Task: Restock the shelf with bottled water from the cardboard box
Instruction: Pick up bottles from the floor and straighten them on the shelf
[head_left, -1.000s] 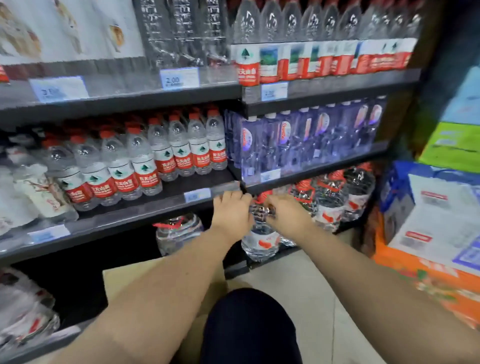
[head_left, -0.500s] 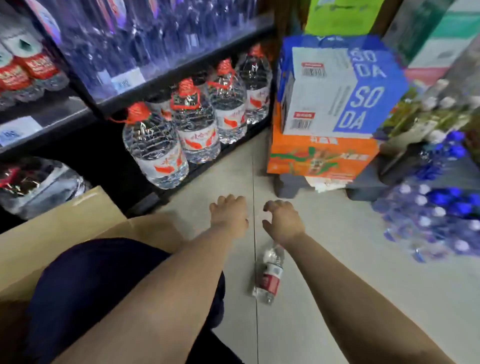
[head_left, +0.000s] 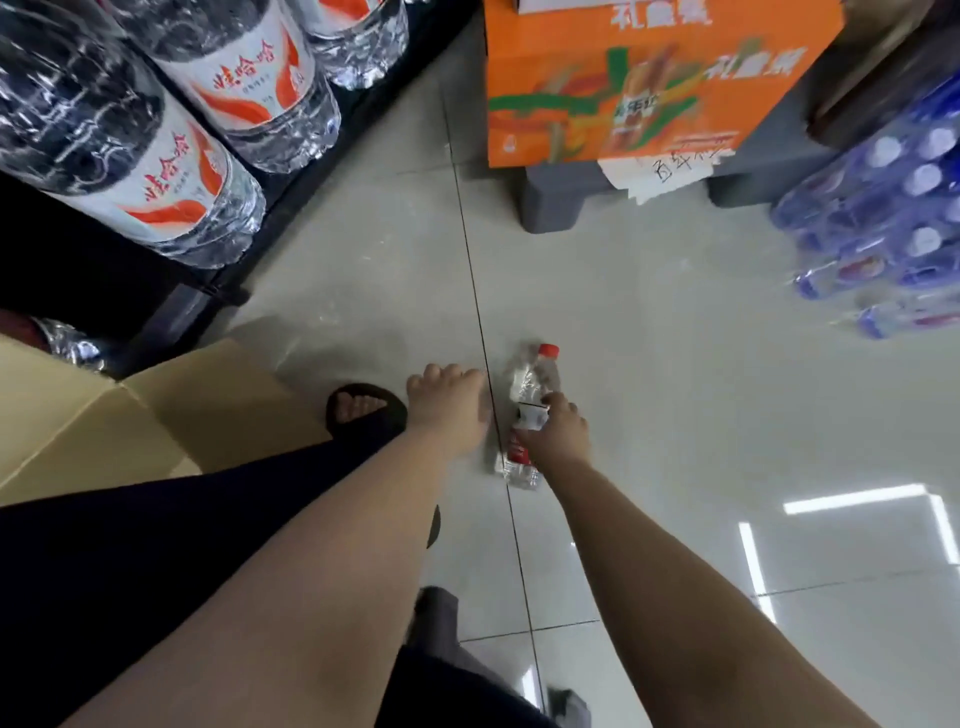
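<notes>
My right hand (head_left: 558, 431) grips a small red-capped water bottle (head_left: 527, 382) lying on the floor (head_left: 675, 374); my left hand (head_left: 449, 410) hovers beside it, relaxed and empty, near the cardboard box (head_left: 156, 415).

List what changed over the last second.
Both hands left the jugs and dropped towards the floor. The right hand now grips the bottle lying there. The left hand hovers open beside it, holding nothing. Unchanged: the bottle lies on its side as it did half a second ago, the jugs stand in their row, and the box sits at left.
</notes>
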